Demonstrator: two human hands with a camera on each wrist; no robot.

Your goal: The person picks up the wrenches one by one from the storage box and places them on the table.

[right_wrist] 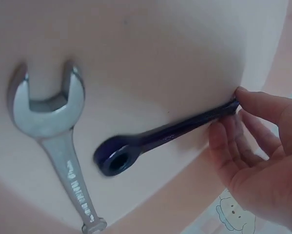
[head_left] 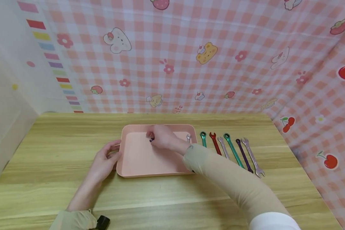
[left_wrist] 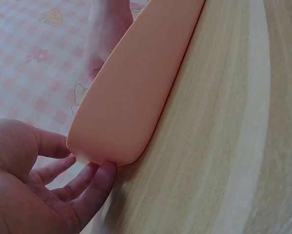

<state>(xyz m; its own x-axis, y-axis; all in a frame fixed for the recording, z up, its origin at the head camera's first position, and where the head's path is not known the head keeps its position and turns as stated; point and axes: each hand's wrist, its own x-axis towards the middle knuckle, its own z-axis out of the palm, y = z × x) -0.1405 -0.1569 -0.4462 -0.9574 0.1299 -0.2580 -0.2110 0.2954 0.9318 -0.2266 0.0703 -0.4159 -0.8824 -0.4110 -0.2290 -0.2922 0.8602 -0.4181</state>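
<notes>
A shallow pink tray [head_left: 145, 163] lies on the table. My left hand [head_left: 103, 162] is at its left side, fingertips touching the outside of the wall near the corner, as the left wrist view shows. Over the tray, my right hand [head_left: 163, 138] pinches one end of a dark purple wrench [right_wrist: 172, 131] between thumb and fingers. The wrench's ring end points away from that hand. A silver wrench [right_wrist: 70, 161] with an open-jawed end lies in the tray; my right forearm hides part of it in the head view.
Right of the tray, several wrenches lie in a row: a green wrench [head_left: 203, 137], a red wrench [head_left: 215, 143], a longer green wrench [head_left: 233, 150], a purple wrench [head_left: 243, 155] and silver ones. My right sleeve covers some lower ends. A checked cloth [head_left: 178, 76] hangs behind the table.
</notes>
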